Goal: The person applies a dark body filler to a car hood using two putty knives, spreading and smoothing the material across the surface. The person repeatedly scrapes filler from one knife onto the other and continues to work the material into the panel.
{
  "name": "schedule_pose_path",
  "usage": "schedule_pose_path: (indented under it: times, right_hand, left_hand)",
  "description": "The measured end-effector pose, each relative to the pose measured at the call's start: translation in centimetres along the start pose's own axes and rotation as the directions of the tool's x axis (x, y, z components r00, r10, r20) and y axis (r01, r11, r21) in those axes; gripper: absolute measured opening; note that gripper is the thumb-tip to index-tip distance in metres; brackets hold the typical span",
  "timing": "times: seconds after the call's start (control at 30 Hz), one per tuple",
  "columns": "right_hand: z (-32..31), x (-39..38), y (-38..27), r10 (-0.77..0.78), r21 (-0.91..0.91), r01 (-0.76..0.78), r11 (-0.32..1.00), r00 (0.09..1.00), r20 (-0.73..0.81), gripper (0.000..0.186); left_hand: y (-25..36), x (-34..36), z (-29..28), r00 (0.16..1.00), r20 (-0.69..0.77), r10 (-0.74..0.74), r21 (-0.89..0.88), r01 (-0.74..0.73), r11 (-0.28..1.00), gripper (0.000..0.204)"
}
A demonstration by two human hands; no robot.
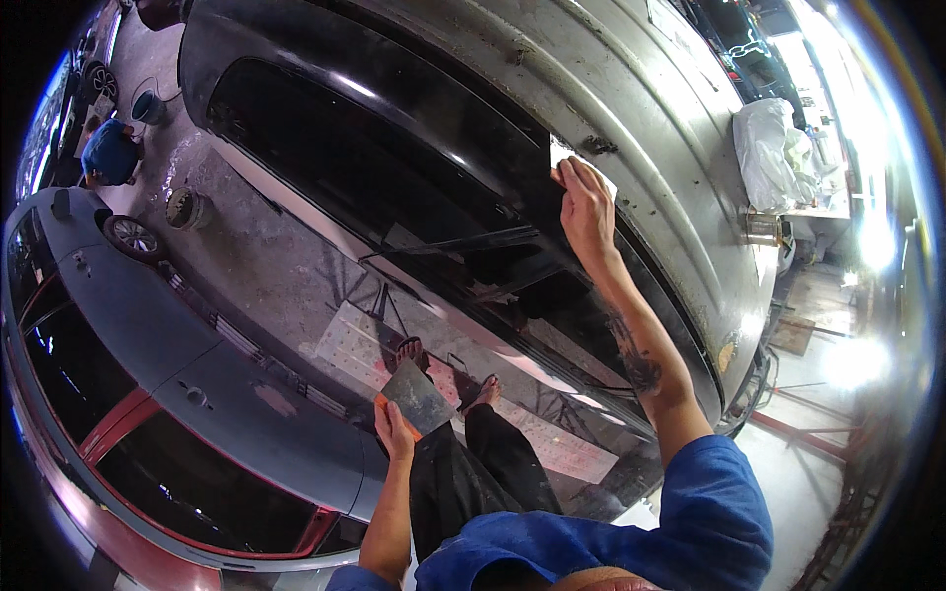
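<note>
My right hand (589, 217) reaches up over the side of a dark vehicle. Its fingers are pressed on a thin white flat piece (559, 153), which lies at the edge of the ribbed grey roof (631, 113). I cannot tell what kind of piece it is. Small dark crumbs (597, 145) lie on the roof beside it. Low at my left side, my left hand (396, 433) is closed on a square grey board (424, 396) with an orange part at the grip. The board's face looks smeared.
I stand on a perforated plank platform (562, 426) alongside the vehicle. Behind on the left is a grey car (246, 394) with red window frames. A person in blue (110, 153) crouches farther off near two buckets (187, 209). White plastic sheeting (769, 153) hangs at the right.
</note>
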State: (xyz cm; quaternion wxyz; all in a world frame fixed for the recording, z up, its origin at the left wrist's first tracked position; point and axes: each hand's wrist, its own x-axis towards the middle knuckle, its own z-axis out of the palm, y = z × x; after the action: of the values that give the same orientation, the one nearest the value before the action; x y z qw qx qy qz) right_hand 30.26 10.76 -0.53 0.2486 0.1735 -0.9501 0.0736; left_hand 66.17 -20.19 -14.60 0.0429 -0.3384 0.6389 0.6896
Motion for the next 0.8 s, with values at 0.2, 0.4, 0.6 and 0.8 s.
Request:
schedule_pose_path:
  times: [0.2, 0.4, 0.6, 0.8]
  right_hand:
    - [1.9, 4.9, 1.9, 0.147, -0.096, -0.128, 0.987, 0.963, 0.226, 0.038]
    - [2.5, 3.9, -1.3, 0.063, 0.064, -0.073, 0.995, 0.986, 0.154, 0.045]
    - [5.5, 8.0, -0.7, 0.109, -0.051, -0.102, 0.993, 0.98, 0.166, 0.01]
    - [5.4, 7.4, -1.2, -0.026, 0.048, 0.029, 0.998, 0.997, -0.067, 0.016]
  left_hand:
    - [-1.0, 0.4, -1.0, 0.999, 0.003, 0.047, 0.038, -0.047, 0.998, 0.035]
    - [0.0, 0.3, -2.5, 1.0, -0.019, -0.004, -0.001, 0.004, 1.0, 0.03]
    - [0.3, -0.1, -4.0, 0.999, -0.043, -0.002, 0.078, 0.005, 0.997, 0.037]
    - [-0.6, -1.2, -4.2, 0.988, -0.15, -0.021, 0.078, 0.033, 0.996, 0.039]
